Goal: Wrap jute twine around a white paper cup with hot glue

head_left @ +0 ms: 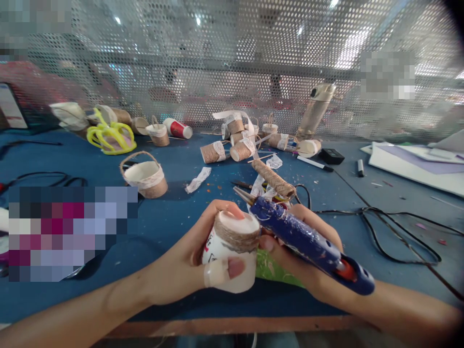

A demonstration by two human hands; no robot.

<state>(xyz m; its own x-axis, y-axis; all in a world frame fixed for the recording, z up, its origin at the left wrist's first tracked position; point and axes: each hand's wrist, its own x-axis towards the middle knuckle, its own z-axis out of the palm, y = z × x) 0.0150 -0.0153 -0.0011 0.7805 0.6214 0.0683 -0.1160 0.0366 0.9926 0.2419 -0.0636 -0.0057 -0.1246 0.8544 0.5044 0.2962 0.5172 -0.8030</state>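
My left hand (188, 261) is wrapped round a white paper cup (232, 251) held upside down near the table's front edge; a band of brown twine circles the cup near its top. My right hand (300, 246) grips a blue hot-glue gun (308, 239), its metal nozzle pointing up and left just above the cup. My right thumb presses against the twine band. A spool of brown twine (273, 179) lies just beyond the gun.
A blue table (181, 164) carries several twine-wrapped cups (232, 145), a finished cup basket with a handle (145, 176), yellow scissors-like loops (110, 135), a red cup (177, 129), markers (315, 164), black cables (391, 227) and white boards (416, 164) at right. Perforated mesh (232, 58) backs the table.
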